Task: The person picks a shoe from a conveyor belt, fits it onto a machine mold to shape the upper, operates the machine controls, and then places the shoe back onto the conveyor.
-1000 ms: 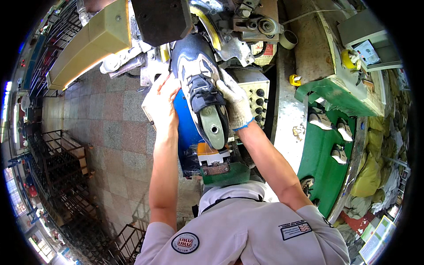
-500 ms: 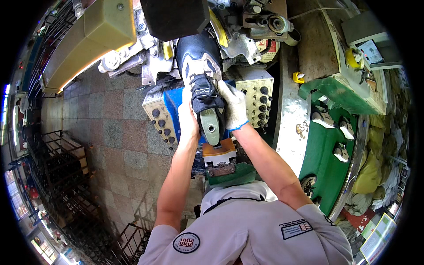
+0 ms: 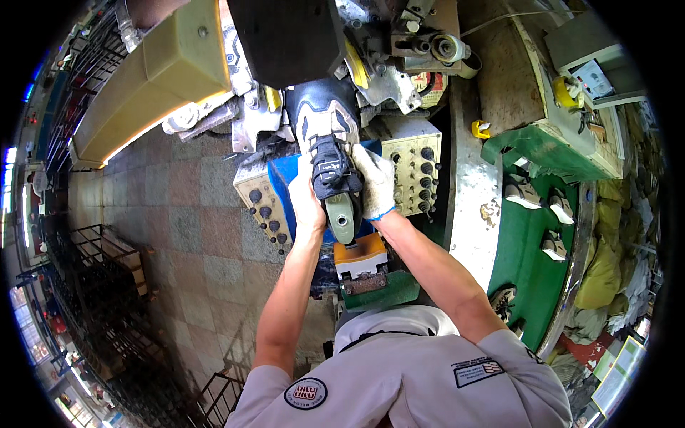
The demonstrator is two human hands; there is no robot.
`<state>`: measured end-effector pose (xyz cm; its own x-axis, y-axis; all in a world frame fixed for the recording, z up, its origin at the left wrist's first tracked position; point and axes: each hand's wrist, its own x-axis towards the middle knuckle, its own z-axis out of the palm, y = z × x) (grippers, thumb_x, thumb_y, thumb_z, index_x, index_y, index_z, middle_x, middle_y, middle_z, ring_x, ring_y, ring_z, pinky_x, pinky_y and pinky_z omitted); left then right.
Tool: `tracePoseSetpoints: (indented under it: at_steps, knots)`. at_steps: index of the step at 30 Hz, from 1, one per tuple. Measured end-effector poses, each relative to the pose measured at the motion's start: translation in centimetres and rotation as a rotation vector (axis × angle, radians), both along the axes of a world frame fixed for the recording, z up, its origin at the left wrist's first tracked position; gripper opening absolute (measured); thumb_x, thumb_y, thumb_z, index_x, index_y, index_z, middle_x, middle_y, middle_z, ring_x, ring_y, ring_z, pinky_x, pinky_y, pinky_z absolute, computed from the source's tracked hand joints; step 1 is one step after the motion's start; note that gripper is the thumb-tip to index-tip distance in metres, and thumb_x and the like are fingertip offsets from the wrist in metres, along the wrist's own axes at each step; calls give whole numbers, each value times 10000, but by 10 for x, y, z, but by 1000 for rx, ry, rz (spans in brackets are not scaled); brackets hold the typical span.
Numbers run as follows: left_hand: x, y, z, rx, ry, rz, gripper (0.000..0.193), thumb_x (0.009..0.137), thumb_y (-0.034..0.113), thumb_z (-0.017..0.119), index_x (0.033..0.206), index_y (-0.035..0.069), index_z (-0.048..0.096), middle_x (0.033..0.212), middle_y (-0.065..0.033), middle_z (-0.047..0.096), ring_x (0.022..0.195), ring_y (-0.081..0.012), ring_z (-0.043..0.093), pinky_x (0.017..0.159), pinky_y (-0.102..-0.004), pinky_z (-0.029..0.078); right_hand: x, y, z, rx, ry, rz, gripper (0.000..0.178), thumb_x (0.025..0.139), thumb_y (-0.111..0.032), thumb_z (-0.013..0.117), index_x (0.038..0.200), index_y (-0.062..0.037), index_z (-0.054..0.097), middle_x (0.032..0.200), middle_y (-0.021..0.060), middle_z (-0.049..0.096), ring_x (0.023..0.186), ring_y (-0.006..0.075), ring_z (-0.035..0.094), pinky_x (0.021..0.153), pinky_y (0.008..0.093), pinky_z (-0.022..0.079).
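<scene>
Head view shows me, as I stand in this workroom, first a wide checkered floor (image 3: 193, 214), with dark metal racks (image 3: 89, 307) along its left side. Ahead of the person stands a machine, of which I see a curved cream housing (image 3: 153, 78) and a dark block (image 3: 285, 43). On the right runs a long green belt (image 3: 517, 264). The person wears a light grey shirt (image 3: 399, 371) with a round badge on the chest. Below the metal parts of the machine are two pale control boxes (image 3: 399, 143) with black knobs, one on each side of a blue panel (image 3: 287, 171).

Between these boxes is the dark and beige laced shoe (image 3: 328, 132); its toe lies toward the machine, near the dark block, and its heel toward the person. Some light shoes (image 3: 523, 194) lie on the belt.

Both hands are clamped on the shoe from opposite sides: the bare left hand (image 3: 305, 198) on its left, the gloved right hand (image 3: 376, 182) on its right. A grey-green last (image 3: 341, 232) fills the shoe's opening. Just beside its near end is an orange pad (image 3: 362, 250). Smallest, a yellow holder (image 3: 481, 129) sits beyond the right hand.
</scene>
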<state>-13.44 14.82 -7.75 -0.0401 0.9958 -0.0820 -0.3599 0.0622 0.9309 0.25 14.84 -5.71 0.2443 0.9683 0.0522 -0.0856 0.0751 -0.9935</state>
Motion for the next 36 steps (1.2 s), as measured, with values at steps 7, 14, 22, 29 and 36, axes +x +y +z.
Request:
tracePoseSetpoints:
  at_steps: [7,14,22,29,36]
  knots:
    - [-4,-9,5,138,293,53,312,1045,149,424,1140,-39,654,1027,-115,699,896,-169,650,835,-292,505,2,-1,4,148,-256,-7,241,986,-176,605,1036,32,717,851,128,728,733,174,655,671,324,524]
    - [5,-14,36,254,437,93,373,1096,230,391,1070,-32,655,879,-86,701,763,-139,606,726,-295,492,7,-3,0,210,-331,-41,317,1012,-245,596,985,45,719,825,136,718,712,151,629,675,335,503]
    - [-3,-26,50,18,370,99,418,1097,297,405,1156,-37,648,1008,-75,687,845,-123,571,776,-305,467,29,-21,9,-167,150,-24,445,1000,-314,632,1245,56,665,1133,110,716,950,138,656,903,258,502]
    - [43,-79,116,-16,633,151,813,887,402,748,1482,-26,398,1238,-171,649,1124,-250,611,988,-352,454,134,-131,-23,-287,397,-122,675,953,-368,698,1381,113,493,1207,228,669,996,284,717,834,382,596]
    - [69,-73,116,7,871,350,488,776,99,802,1194,18,562,1007,-166,702,924,-368,669,858,-419,505,171,-203,-34,-379,431,-89,575,982,-232,670,1402,114,486,1175,181,690,962,221,711,812,320,574]
